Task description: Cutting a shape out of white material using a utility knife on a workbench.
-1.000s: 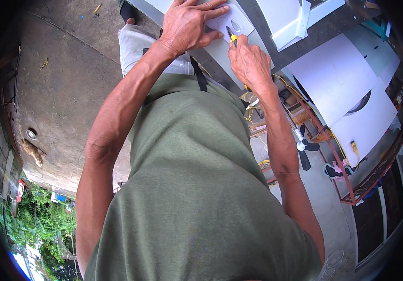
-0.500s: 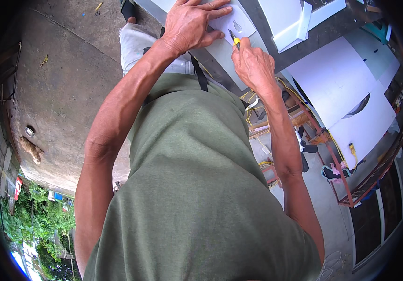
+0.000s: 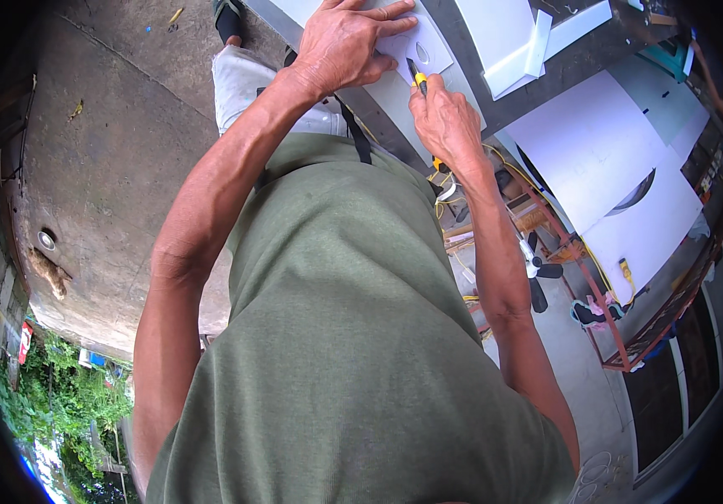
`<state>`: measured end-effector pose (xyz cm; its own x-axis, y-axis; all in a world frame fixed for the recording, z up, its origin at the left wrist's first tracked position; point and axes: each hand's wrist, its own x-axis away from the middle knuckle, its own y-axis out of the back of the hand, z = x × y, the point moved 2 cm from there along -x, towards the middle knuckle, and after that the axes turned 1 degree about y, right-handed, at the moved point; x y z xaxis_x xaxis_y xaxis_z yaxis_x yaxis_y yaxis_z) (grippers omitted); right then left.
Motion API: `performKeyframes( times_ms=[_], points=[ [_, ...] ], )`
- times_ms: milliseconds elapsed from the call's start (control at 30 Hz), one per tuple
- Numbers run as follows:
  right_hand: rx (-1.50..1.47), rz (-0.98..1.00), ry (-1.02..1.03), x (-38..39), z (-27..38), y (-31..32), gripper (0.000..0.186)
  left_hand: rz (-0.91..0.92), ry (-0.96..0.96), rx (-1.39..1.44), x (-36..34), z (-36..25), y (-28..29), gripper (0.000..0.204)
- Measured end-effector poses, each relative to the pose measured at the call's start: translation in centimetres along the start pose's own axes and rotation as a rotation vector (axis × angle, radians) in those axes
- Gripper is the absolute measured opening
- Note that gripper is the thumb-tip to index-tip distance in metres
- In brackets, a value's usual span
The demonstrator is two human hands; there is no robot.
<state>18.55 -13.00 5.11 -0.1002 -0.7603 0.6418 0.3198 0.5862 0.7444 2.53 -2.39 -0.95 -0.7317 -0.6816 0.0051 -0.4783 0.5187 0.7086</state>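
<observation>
My left hand (image 3: 340, 46) lies spread on a small white sheet (image 3: 439, 57), holding it against a larger pale board (image 3: 399, 109). A narrow leaf-shaped mark or opening (image 3: 422, 53) shows in the sheet, to the right of my left fingertips; which of the two it is I cannot tell. My right hand (image 3: 447, 124) is closed around a yellow and black utility knife (image 3: 419, 81). The knife's tip points away from me and rests at or just above the sheet, close to the leaf shape and to my left thumb.
White strips (image 3: 576, 27) lie crossed on the dark tabletop (image 3: 508, 109) at the right. Beyond its edge, large white sheets (image 3: 597, 126) cover a reddish metal frame (image 3: 622, 349). A dark-bladed fan (image 3: 546, 270) and yellow cords are below. An animal (image 3: 47, 270) lies on the floor, far left.
The whole view has shifted slightly. My right hand has drawn back a little, and more of the knife's yellow body shows. My left hand keeps its hold on the sheet.
</observation>
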Motion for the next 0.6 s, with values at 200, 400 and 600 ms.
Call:
performKeyframes(
  times_ms=[200, 400, 600],
  points=[
    [-0.152, -0.044, -0.080, -2.2, 0.8, -0.5, 0.041, -0.010, -0.168, -0.049, -1.5, 2.1, 1.1, 0.056],
    [-0.132, -0.037, -0.100, -1.9, 1.6, 0.1, 0.042, -0.119, -0.188, 0.001, -1.7, 2.4, -0.1, 0.037],
    [-0.098, -0.042, -0.116, -1.5, 2.7, 0.1, 0.038, -0.159, -0.113, 0.009, -1.6, 2.0, -0.5, 0.031]
  ],
)
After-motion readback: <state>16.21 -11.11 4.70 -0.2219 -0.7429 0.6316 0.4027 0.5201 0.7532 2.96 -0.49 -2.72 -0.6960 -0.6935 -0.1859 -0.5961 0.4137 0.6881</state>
